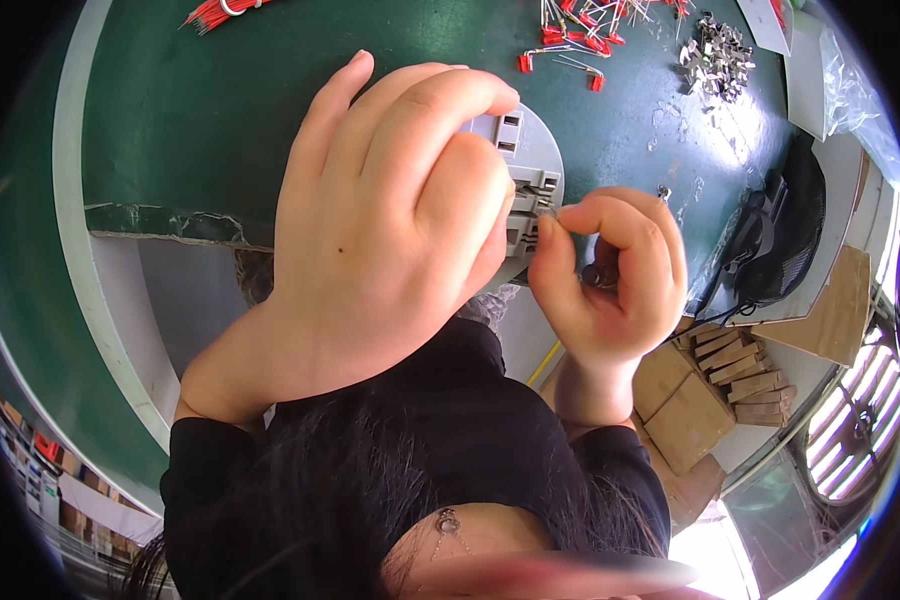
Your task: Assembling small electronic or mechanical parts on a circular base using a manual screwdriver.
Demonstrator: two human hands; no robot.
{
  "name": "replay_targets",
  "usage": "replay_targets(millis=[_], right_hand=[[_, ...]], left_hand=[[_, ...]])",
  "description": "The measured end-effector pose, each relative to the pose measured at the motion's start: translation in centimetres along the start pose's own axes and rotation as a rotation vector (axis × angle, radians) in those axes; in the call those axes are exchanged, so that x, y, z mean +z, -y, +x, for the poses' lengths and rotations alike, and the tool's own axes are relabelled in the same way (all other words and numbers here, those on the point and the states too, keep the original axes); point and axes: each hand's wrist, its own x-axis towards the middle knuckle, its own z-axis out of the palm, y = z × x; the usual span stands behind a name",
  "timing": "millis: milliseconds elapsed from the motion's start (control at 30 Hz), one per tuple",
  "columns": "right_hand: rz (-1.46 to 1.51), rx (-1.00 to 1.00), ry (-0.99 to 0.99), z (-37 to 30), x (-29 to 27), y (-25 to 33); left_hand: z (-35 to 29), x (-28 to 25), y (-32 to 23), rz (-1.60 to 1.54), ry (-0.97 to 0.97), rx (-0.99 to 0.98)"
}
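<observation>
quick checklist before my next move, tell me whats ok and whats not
1. Left hand over the left side of the pale grey slotted part: ok.
2. Right hand at that part's right edge, thumb and index fingertips close together: ok.
3. Full view of the grey part: not ok, the left hand covers much of it.
4. Small piece at the right fingertips properly seated: cannot tell, too small.
5. Small metal pieces heaped apart from both hands: ok.
</observation>
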Motion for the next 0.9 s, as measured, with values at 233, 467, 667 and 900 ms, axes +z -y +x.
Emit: replay_targets(millis=[233,467,667,900], right_hand=[[-0.067,-0.180,0.123,2.4,-1.3,-0.6],[-0.442,-0.503,0.468,6.0,-3.6,1.0],[-0.531,-0.386,0.749,7.9,-4.3,3.2],[-0.182,-0.106,0.683,7.1,-4.5,2.0]], left_hand=[[0.0,0.2,-0.2,-0.004,-0.015,-0.022],[0.0,0.9,-0.6,0.030,-0.038,-0.025],[-0.2,0.7,-0.7,0.012,-0.052,-0.042],[-0.2,1.4,-0.5,0.005,-0.099,-0.006]])
